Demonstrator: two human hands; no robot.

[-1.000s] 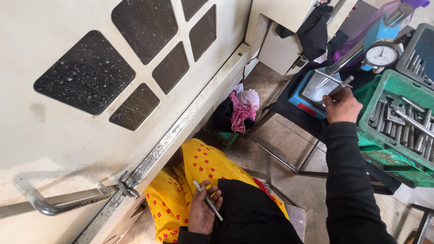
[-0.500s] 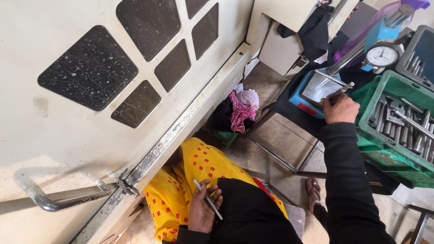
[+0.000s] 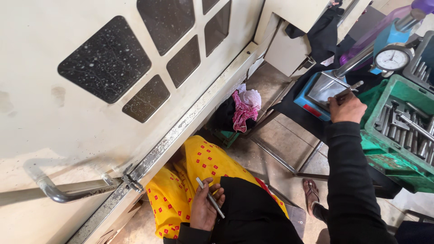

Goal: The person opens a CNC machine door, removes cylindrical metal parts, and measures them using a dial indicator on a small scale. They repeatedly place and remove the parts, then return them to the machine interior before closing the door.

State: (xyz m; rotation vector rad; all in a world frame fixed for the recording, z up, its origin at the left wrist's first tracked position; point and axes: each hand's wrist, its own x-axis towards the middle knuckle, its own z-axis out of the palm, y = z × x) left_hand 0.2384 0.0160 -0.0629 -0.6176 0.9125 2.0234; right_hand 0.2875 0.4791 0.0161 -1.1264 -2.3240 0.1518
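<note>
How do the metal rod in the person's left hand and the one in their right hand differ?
The left hand holds its rod low over the lap, against yellow cloth; the right hand holds its rod up on the plate of a blue gauge stand. The left rod shows nearly whole; the right one only its tip. Both are slim, grey metal.

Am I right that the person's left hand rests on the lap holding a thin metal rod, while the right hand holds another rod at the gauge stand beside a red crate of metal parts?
Not quite: the head view shows the crate is green, not red. The rest stands: the left hand rests on the lap with a thin metal rod, and the right hand holds another rod at the gauge stand.
</note>
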